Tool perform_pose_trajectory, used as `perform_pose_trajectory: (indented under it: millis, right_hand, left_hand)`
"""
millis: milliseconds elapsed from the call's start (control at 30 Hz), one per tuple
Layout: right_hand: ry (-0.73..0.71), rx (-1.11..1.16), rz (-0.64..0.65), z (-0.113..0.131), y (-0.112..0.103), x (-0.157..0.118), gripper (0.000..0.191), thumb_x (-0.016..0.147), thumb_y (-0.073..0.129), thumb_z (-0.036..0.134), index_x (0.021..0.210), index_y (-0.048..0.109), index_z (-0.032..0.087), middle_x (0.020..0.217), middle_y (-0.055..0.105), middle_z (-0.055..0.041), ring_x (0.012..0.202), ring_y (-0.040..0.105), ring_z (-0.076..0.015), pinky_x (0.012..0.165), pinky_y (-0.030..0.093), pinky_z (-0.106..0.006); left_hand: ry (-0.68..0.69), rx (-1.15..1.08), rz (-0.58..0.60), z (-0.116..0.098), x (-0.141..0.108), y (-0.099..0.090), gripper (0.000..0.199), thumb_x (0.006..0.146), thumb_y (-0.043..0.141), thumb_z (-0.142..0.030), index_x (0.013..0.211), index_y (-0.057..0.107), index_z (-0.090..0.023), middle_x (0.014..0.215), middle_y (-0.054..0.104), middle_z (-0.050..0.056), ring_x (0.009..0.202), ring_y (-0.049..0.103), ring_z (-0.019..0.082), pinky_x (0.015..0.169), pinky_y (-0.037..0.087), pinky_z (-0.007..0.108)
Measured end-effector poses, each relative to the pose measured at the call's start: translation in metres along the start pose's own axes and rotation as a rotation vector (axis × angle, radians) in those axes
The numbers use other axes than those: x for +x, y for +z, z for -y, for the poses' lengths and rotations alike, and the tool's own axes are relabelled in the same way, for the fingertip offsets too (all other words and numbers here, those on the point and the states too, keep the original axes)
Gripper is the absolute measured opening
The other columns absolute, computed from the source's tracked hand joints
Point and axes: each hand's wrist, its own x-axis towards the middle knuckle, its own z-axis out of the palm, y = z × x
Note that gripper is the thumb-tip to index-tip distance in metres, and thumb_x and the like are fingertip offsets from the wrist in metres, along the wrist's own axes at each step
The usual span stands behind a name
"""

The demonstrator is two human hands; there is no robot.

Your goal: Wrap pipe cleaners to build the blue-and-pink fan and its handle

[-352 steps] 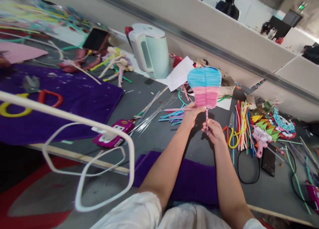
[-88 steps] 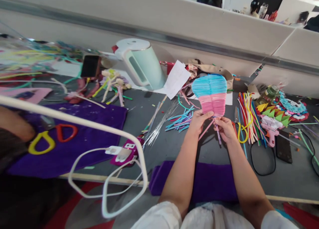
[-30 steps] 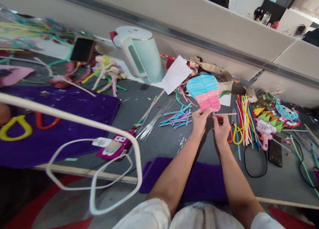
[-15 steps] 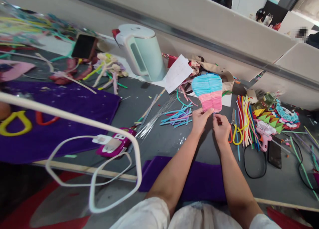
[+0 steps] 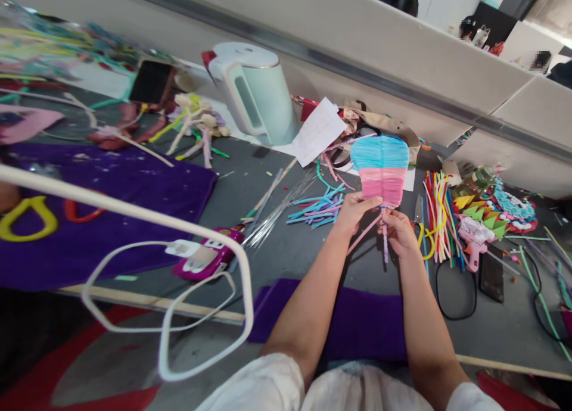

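Observation:
A fan-shaped craft piece made of pipe cleaners, light blue above and pink below, stands raised over the table. My left hand pinches its narrow base, thumb across the front. A twisted purple-pink stem hangs down from that base. Beside the stem my right hand is closed, with its fingertips at the top of the stem and on a pink pipe cleaner that slants down to the left. Which of these the right fingers grip most firmly is partly hidden.
Short pipe cleaners lie left of my hands. To the right are yellow-handled scissors, long coloured pipe cleaners, a pink glue gun and a phone. A kettle stands behind; a white cable crosses the left.
The craft piece has shifted slightly right and sits straighter. Its twisted stem and a slanting pink pipe cleaner now show between my hands. My right hand has turned and lowered slightly.

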Motion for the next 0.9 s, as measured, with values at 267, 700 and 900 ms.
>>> perform_pose_trajectory:
  millis: [267, 700, 900]
  right_hand:
    - [-0.061, -0.054, -0.005, -0.002, 0.003, -0.001, 0.022, 0.066, 0.075, 0.033, 0.074, 0.063, 0.018, 0.060, 0.058, 0.0032, 0.051, 0.052, -0.0087, 0.054, 0.050, -0.022]
    - [-0.600, -0.895, -0.284, -0.010, 0.012, -0.006, 0.017, 0.080, 0.061, 0.036, 0.089, 0.062, 0.021, 0.081, 0.062, -0.0012, 0.074, 0.054, -0.0154, 0.075, 0.044, -0.028]
    - [-0.615, -0.924, -0.378, -0.010, 0.010, -0.007, 0.018, 0.083, 0.058, 0.038, 0.087, 0.067, 0.023, 0.088, 0.065, -0.0062, 0.085, 0.058, -0.0192, 0.089, 0.044, -0.035]
  left_hand:
    - [-0.010, 0.012, -0.065, 0.001, 0.000, 0.001, 0.023, 0.058, 0.082, -0.033, 0.059, 0.069, -0.014, 0.055, 0.060, 0.001, 0.050, 0.051, 0.011, 0.048, 0.040, 0.023]
    - [0.109, 0.022, -0.203, 0.008, 0.001, 0.011, 0.021, 0.061, 0.079, -0.033, 0.064, 0.071, -0.014, 0.059, 0.063, 0.001, 0.055, 0.052, 0.011, 0.054, 0.041, 0.023]
    - [0.150, 0.047, -0.263, 0.008, -0.003, 0.017, 0.019, 0.061, 0.079, -0.031, 0.061, 0.070, -0.015, 0.056, 0.060, -0.001, 0.054, 0.049, 0.010, 0.054, 0.039, 0.023]
